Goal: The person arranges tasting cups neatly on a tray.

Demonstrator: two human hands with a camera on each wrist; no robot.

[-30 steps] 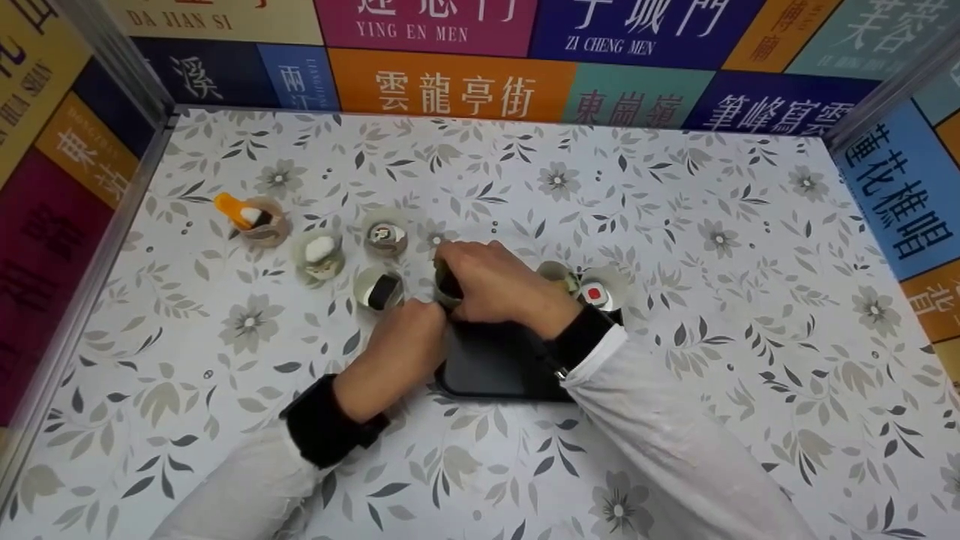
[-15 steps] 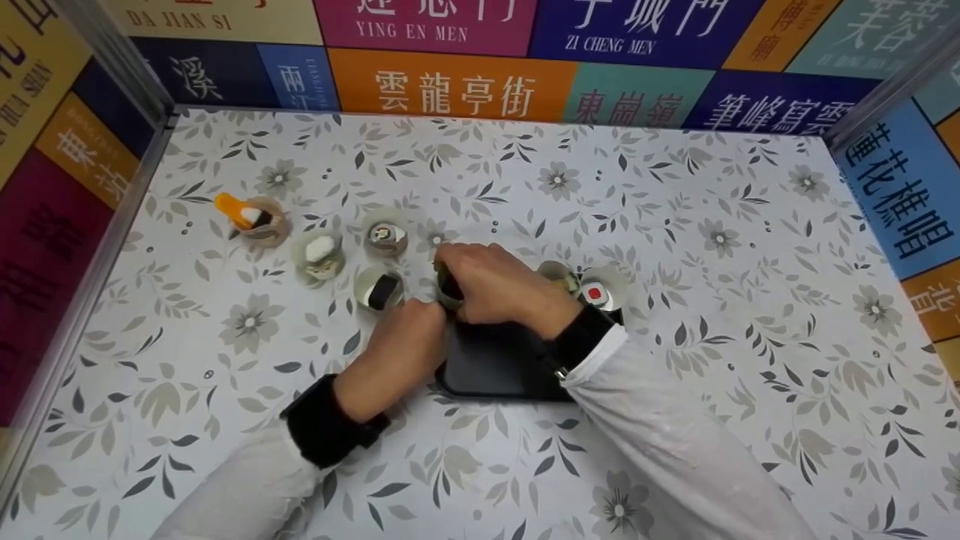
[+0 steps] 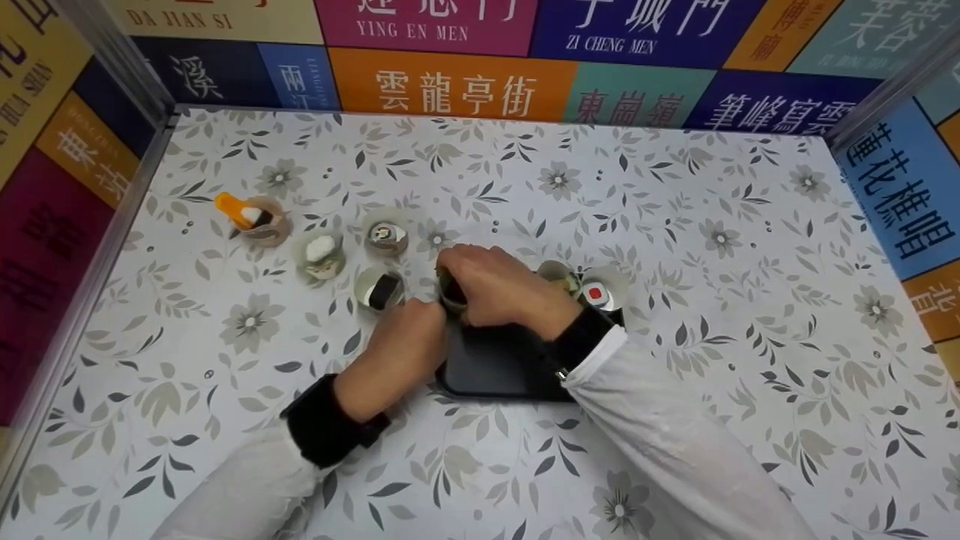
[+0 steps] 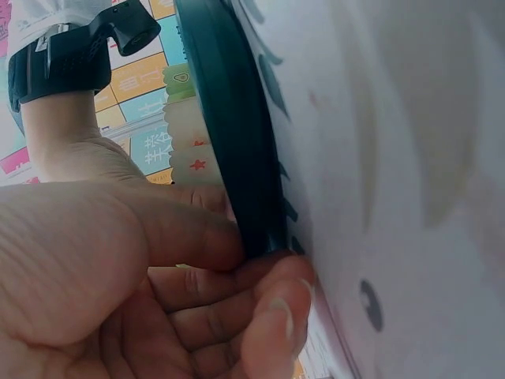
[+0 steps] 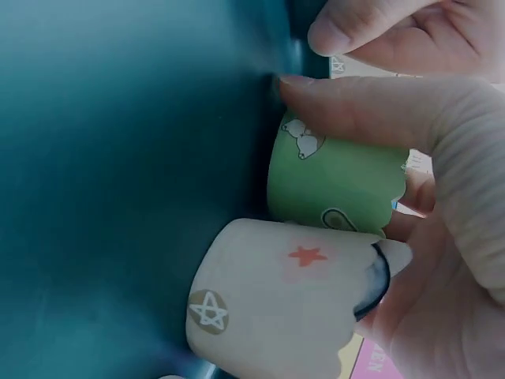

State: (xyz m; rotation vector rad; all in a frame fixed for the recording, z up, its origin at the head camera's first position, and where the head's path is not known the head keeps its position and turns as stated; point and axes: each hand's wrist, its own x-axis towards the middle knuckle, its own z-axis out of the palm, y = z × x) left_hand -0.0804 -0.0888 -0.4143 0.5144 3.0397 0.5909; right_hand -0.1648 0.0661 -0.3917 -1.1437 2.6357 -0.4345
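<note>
In the head view my right hand [image 3: 502, 289] grips a small paper cup [image 3: 452, 306] with a dark piece inside, at the far left corner of a black tray [image 3: 487, 367]. The right wrist view shows this cup as a green paper cup [image 5: 339, 185], with the thumb along its side. A beige star-printed cup [image 5: 276, 296] stands beside it on the tray. My left hand [image 3: 401, 352] is at the tray's left edge; in the left wrist view its thumb and fingers pinch the tray rim [image 4: 237, 134].
At the tray's back right stand a cup with a yellow-green piece [image 3: 556, 274] and one with a red-centred sushi piece [image 3: 596, 292]. Left of the tray are cups holding a black-and-white piece [image 3: 382, 291], a round roll [image 3: 386, 234], a white piece [image 3: 321, 251] and an orange-topped piece [image 3: 251, 217].
My right hand and the cup in it have shifted very slightly toward me and to the right. The left hand stays at the tray's edge.
</note>
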